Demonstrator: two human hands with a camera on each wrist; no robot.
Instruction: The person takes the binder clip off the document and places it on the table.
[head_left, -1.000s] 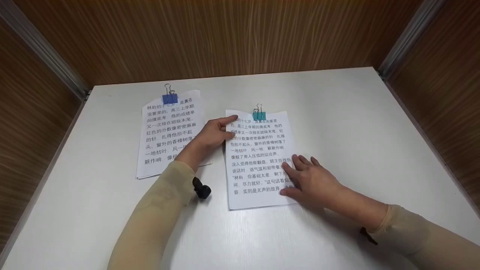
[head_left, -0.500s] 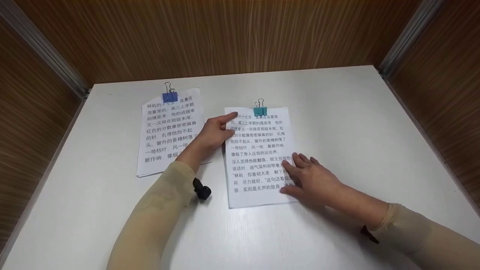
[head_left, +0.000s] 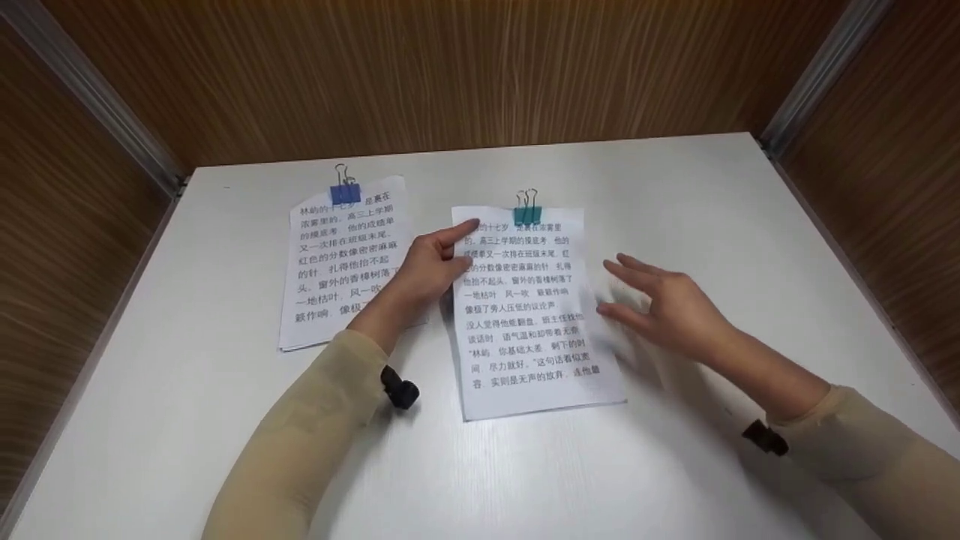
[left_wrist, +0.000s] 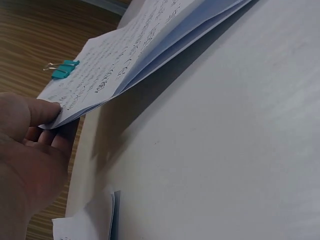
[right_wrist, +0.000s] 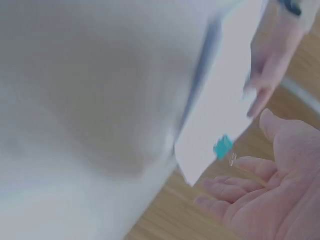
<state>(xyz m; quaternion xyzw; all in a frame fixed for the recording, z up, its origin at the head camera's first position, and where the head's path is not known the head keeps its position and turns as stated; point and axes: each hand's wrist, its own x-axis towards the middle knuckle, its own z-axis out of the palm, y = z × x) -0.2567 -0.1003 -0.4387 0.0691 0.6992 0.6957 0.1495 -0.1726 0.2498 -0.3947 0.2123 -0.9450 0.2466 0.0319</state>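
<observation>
A stack of printed sheets [head_left: 525, 330] lies in the middle of the table, a teal binder clip [head_left: 528, 215] on its top edge. My left hand [head_left: 427, 262] pinches the stack's upper left edge, thumb on top and the other fingers underneath; in the left wrist view that side of the paper stands raised off the table. Off to the right of the paper, my right hand [head_left: 675, 307] is in the air with fingers extended, touching nothing. In the right wrist view its palm and spread fingers show, and the paper is blurred.
Left of my left forearm lies a second stack of printed sheets [head_left: 337, 262] with a blue binder clip [head_left: 346, 194] at its top. The white table [head_left: 750, 225] meets wood-grain panels [head_left: 480, 75] at the back and sides.
My right hand has left the stack's right edge and moved up and right. The stack's upper edge and teal clip have shifted slightly upward, while my left hand keeps its pinch.
</observation>
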